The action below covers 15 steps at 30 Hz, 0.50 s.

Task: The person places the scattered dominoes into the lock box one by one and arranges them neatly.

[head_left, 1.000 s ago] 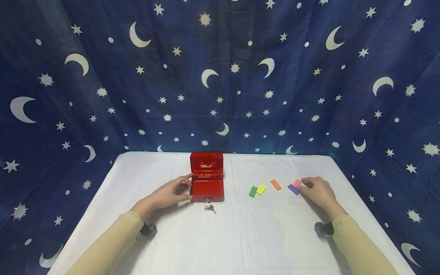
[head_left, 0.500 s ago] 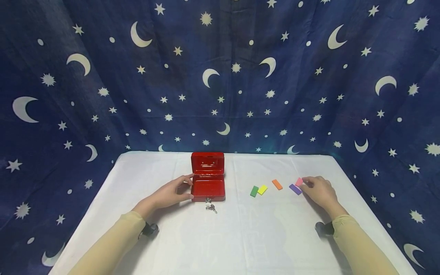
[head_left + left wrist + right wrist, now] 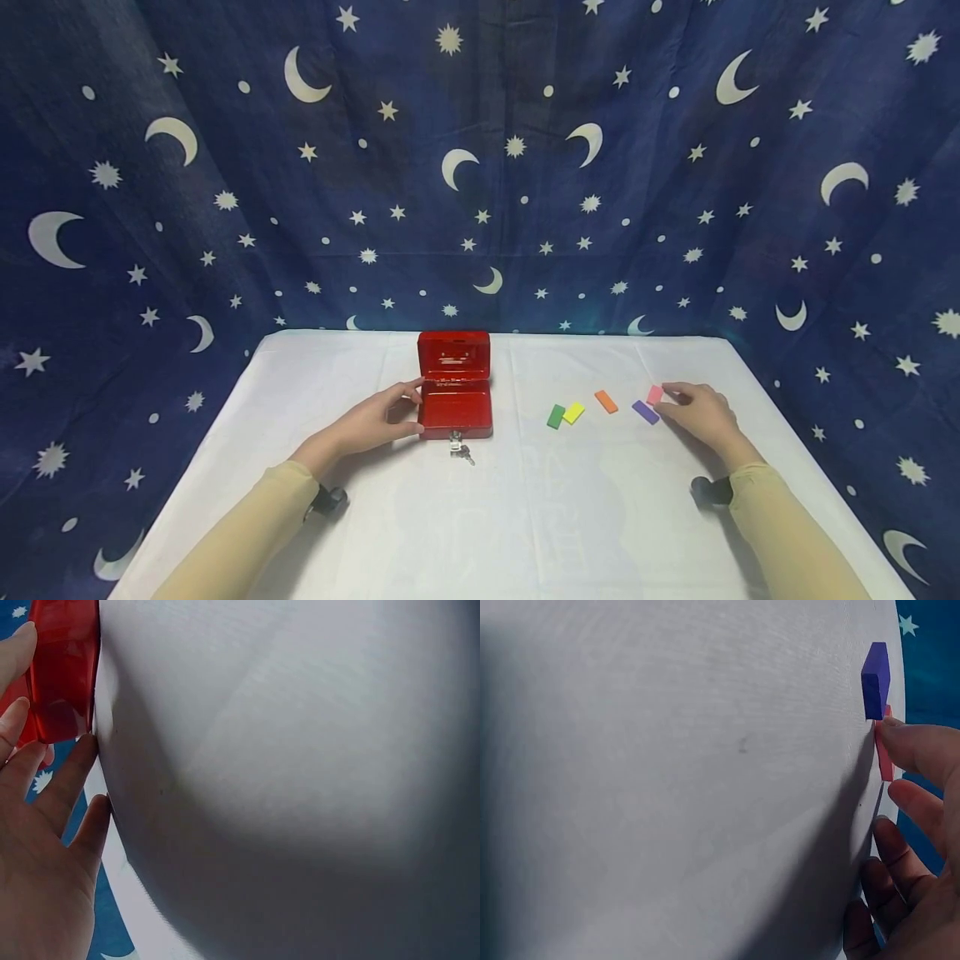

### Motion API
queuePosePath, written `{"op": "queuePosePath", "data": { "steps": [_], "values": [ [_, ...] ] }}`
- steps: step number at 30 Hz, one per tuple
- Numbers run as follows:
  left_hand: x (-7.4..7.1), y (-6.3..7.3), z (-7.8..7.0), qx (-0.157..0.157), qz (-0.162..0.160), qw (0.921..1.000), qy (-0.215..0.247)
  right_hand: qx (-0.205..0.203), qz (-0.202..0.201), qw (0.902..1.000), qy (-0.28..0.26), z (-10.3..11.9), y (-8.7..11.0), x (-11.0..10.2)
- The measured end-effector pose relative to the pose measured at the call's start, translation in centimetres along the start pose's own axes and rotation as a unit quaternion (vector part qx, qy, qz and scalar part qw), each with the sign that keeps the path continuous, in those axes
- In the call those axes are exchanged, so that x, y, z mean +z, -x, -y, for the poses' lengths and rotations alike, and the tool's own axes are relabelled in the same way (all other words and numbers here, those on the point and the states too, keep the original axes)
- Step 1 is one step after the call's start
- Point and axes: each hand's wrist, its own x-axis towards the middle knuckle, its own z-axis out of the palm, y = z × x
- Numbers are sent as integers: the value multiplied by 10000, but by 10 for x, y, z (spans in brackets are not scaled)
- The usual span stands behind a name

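Observation:
A small red metal cash box stands with its lid raised, keys hanging from the lock at its front. My left hand rests at the box's left side, thumb at the front corner and index finger near the hinge, fingers spread. In the left wrist view, the thumb touches the red wall. On the right, my right hand pinches a flat pink block between thumb and index finger at its ends. A purple block lies just in front of the pink one.
Orange, yellow and green blocks lie between the box and my right hand. Everything stands on a white-covered table. A dark blue curtain with moons and stars hangs behind and at both sides.
The pink block has shifted slightly back and right, away from the purple block, with my right hand. My left hand stays at the box. The head view has shifted a little.

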Motion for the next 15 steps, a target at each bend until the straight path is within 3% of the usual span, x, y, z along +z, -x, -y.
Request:
{"op": "queuePosePath", "data": {
  "steps": [7,15],
  "values": [
    [0,0,-3,-67,29,9999,-94,189,160,9993,-276,-3,0,-2],
    [-1,-1,-3,-70,71,9999,6,130,195,9990,-380,-7,-2,-1]
  ]
}}
